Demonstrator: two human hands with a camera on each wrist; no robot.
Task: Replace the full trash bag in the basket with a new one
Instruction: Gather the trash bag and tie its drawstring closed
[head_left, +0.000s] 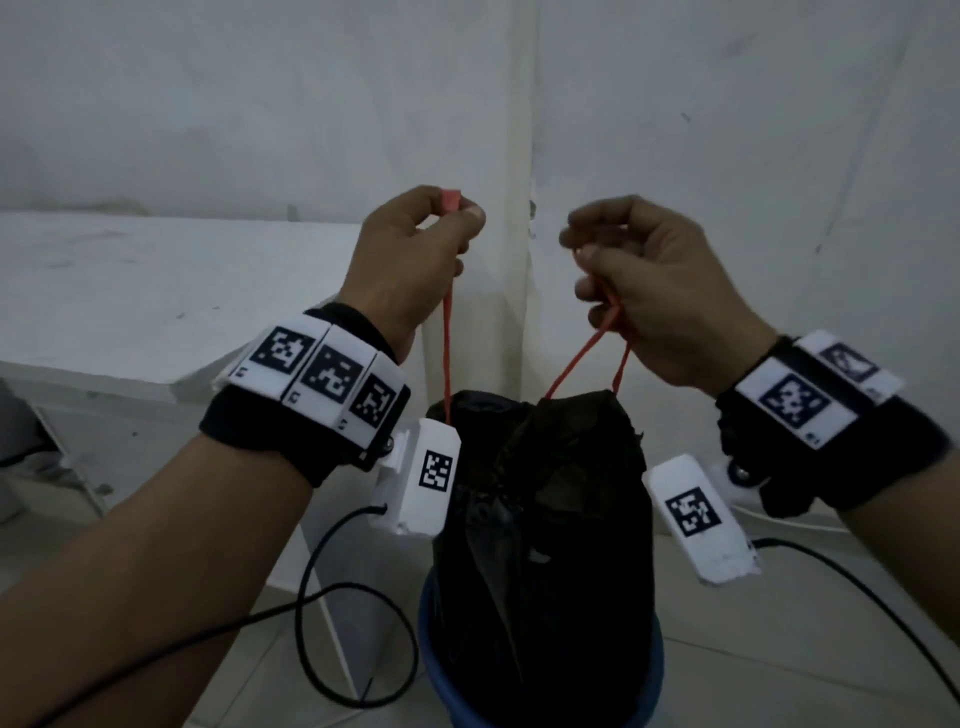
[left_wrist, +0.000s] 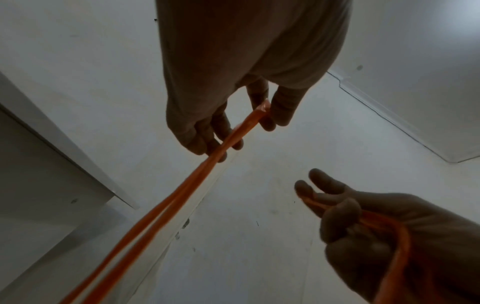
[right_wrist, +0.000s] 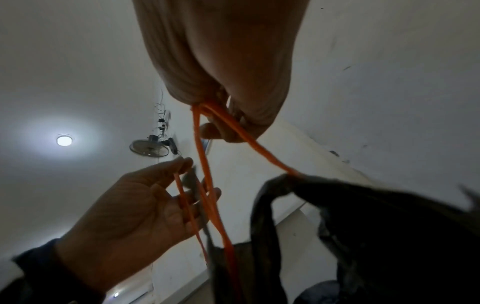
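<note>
A full black trash bag stands in a blue basket at the bottom centre, its mouth cinched. Two orange drawstring loops rise from it. My left hand pinches the top of the left drawstring between thumb and forefinger, and the loop runs taut down to the bag. My right hand curls its fingers round the right drawstring. In the left wrist view the left drawstring stretches from the fingers. The right wrist view shows the right drawstring leading to the bag.
A white shelf or counter stands to the left, beside a white wall corner. Black cables trail from both wrist cameras over the tiled floor. A wall fan and a ceiling lamp show overhead.
</note>
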